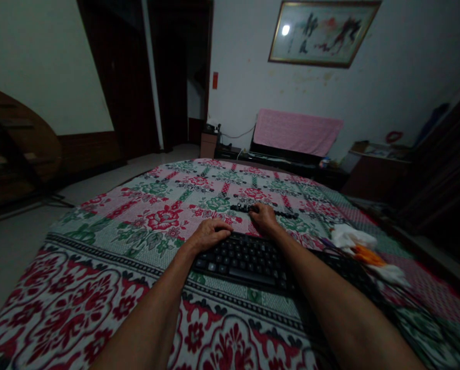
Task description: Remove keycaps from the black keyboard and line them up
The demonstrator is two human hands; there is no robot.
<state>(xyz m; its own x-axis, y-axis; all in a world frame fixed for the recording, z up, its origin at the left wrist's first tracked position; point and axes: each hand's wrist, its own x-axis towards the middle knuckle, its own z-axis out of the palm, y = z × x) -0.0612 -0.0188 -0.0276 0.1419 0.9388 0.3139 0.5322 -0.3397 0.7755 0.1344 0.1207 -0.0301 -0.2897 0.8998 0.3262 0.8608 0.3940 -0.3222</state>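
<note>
A black computer keyboard [249, 259] lies on a flowered cloth [199, 198] in front of me. My left hand [211, 235] is bent over its upper left edge, with the fingertips and thumb close to the top row. Behind the keyboard runs a row of small black keycaps [287, 214]. Over the middle of that row, my right hand [263, 218] has its fingers drawn together in a pinch at the keycaps. Its fingertips are partly hidden. My right forearm covers the keyboard's right part.
White and orange cloths [363, 246] and dark cables [399, 295] lie on the right. A round wooden tabletop [17, 149] leans at the left wall. Beyond the far edge, a pink towel [297, 132] covers something on a low cabinet.
</note>
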